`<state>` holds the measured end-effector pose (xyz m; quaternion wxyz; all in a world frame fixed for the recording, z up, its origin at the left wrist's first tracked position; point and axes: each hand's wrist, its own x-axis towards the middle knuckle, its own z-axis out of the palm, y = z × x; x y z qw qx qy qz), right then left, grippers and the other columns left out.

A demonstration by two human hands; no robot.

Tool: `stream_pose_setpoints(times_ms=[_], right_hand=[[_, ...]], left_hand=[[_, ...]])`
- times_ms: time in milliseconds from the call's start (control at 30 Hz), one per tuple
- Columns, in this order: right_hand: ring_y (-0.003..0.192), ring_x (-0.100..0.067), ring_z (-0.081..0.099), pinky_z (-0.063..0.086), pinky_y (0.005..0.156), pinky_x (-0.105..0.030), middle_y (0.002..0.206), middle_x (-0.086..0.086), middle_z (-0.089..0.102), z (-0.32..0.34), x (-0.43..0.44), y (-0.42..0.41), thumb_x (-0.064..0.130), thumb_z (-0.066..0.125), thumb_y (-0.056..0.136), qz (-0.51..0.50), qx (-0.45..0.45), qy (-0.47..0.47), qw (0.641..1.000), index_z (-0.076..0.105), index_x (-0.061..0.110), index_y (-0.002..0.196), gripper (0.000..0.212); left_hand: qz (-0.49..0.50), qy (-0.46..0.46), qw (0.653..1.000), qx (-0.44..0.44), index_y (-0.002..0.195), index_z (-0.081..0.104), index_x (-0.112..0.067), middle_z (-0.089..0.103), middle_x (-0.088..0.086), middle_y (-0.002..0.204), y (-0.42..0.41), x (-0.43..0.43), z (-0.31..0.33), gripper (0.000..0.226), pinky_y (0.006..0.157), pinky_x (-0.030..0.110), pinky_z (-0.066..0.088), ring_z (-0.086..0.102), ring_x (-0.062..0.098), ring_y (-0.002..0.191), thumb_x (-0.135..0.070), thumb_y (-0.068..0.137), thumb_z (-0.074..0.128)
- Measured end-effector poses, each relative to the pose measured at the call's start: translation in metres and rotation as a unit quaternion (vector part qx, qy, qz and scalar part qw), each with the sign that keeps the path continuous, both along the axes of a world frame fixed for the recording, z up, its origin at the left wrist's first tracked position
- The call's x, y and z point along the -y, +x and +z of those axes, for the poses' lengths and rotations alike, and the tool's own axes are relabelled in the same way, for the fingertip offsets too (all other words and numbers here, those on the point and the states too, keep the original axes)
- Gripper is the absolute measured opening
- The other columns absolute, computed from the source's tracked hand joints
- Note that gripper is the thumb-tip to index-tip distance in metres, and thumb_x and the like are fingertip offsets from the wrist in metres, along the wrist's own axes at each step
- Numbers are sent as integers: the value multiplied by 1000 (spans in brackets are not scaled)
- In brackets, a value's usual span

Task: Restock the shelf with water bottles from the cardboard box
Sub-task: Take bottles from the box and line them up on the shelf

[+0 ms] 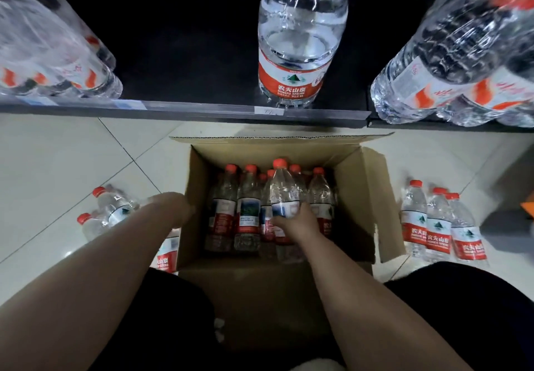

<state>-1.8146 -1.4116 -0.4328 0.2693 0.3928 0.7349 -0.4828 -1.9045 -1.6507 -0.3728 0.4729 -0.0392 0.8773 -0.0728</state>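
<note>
The right hand (294, 223) grips one water bottle (284, 194), higher than the others inside the cardboard box (361, 197) on the floor, below the shelf (185, 109). The left hand (176, 208) is at the box's left wall, and I cannot tell the state of its fingers because it is blurred.

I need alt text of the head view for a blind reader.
The right hand grips a water bottle inside an open cardboard box on the floor, in front of a shelf; the left hand is at the box's left wall.
</note>
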Motion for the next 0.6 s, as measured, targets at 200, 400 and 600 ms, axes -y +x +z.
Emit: stream_pose_setpoints(times_ms=[200, 400, 600], right_hand=[[87, -15, 69, 56, 84, -35, 96, 5, 71, 63, -22, -7, 17, 81, 61, 20, -36, -111, 993, 60, 26, 105, 50], [95, -21, 69, 54, 91, -42, 104, -1, 72, 120, -44, -24, 2, 76, 60, 57, -89, -159, 982, 58, 27, 117, 65], [92, -35, 67, 55, 84, -45, 102, -22, 69, 189, -59, -48, -18, 53, 63, -58, -195, -361, 910, 56, -1, 115, 54]], left_hand=[[-123, -76, 989, 29, 131, 58, -12, 55, 7, 135, 14, -29, 28, 36, 101, 46, 43, 52, 29, 126, -19, 97, 47], [174, 362, 916, -15, 118, 51, -22, 65, 0, 105, 30, -91, 66, 57, 75, 23, 51, 62, 15, 91, -19, 68, 79], [230, 538, 810, 46, 138, 40, -27, 66, -12, 118, 40, -119, 101, 95, 101, 24, 45, 61, 4, 110, -28, 58, 91]])
